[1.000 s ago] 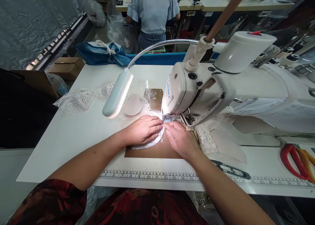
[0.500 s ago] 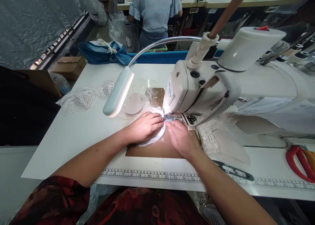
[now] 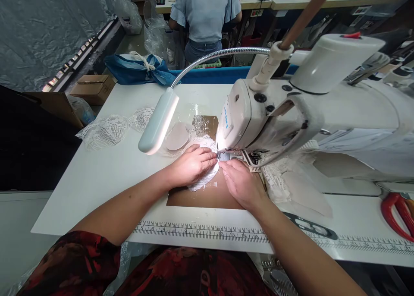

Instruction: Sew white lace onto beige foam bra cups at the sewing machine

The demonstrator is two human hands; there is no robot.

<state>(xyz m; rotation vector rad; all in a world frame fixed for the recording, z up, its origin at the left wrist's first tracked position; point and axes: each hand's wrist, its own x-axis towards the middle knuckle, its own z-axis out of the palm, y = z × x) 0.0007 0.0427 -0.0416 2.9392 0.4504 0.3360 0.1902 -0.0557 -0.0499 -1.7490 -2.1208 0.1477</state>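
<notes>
My left hand (image 3: 192, 164) lies flat, fingers stretched out, on a white lace piece (image 3: 203, 179) at the foot of the white sewing machine (image 3: 291, 110). My right hand (image 3: 241, 183) rests just right of it, fingers together and pressed down on the fabric near the needle area (image 3: 223, 156). The lace lies on a brown panel (image 3: 207, 196) set into the white table (image 3: 106, 179). A small part of the lace sticks out beyond my left fingers, behind the needle.
A gooseneck lamp (image 3: 158, 121) hangs over the table left of the machine head. Loose lace pieces (image 3: 103, 130) and a beige pad (image 3: 177, 136) lie behind. More lace (image 3: 276, 181) lies right. Red-handled scissors (image 3: 396, 212) sit far right. A person in a light blue shirt (image 3: 205, 11) works behind.
The lace under my hands has fed away from me through the machine; less of it shows below my left hand. Both hands stay pressed beside the needle.
</notes>
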